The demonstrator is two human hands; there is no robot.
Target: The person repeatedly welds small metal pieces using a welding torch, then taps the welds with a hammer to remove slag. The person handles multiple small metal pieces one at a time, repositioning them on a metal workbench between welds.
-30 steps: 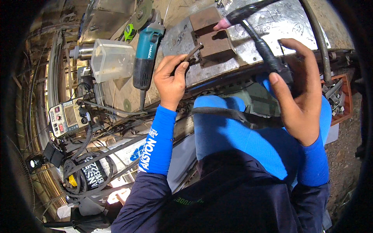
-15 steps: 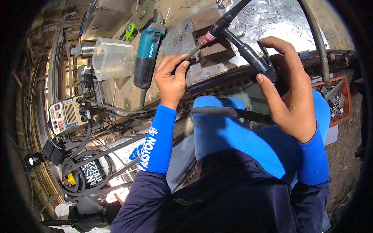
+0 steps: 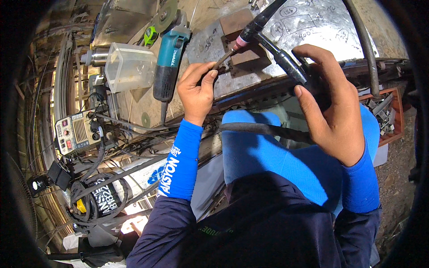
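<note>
My right hand (image 3: 335, 111) curls round the handle of a black TIG welding torch (image 3: 287, 62), thumb and fingers on either side. The torch has a pink ceramic cup (image 3: 240, 43) that points down toward my left hand (image 3: 196, 91). Between left thumb and forefinger I pinch a thin brownish rod (image 3: 223, 59), its far end at the mouth of the cup. Under and beside the torch head lie brown rectangular metal blocks (image 3: 236, 23) on a grey metal plate (image 3: 206, 52) with handwritten marks.
A teal and black angle grinder (image 3: 170, 62) lies left of my hands, beside a clear plastic container (image 3: 129, 71) and a green tape measure (image 3: 150, 35). A welding machine (image 3: 79, 132) stands farther left among cables. Metal scraps fill an orange crate (image 3: 399, 114) at right. A thick hose (image 3: 364, 40) crosses the bench.
My right forefinger has shifted slightly on the torch handle. Both hands otherwise keep their places, and the rod stays at the cup.
</note>
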